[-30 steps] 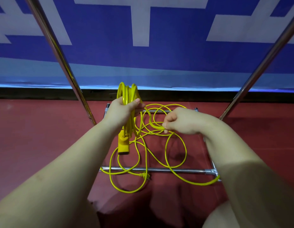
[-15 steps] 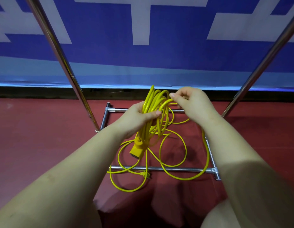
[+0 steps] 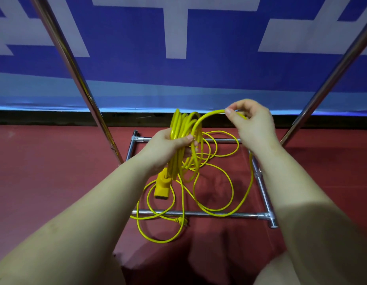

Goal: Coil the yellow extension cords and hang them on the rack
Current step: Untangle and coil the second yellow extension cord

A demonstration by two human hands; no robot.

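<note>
A bundle of finished loops of the cord (image 3: pixel 179 128) is gripped in the left hand (image 3: pixel 168 149), fingers curled round it, with the socket (image 3: pixel 161 187) hanging below. A new loop is pinched in the right hand (image 3: pixel 251 124) and held just right of the bundle. Much cord is left loose on the floor (image 3: pixel 55 171) across the rack (image 3: pixel 199 213) base. Coiling is judged about half done; nothing is hung yet.

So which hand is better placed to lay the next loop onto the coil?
The right hand. It pinches the free run of the yellow cord arching toward the bundle, while the left hand is wrapped round the gathered loops and must keep holding them. Loose cord lies on the floor around the rack base.
</note>
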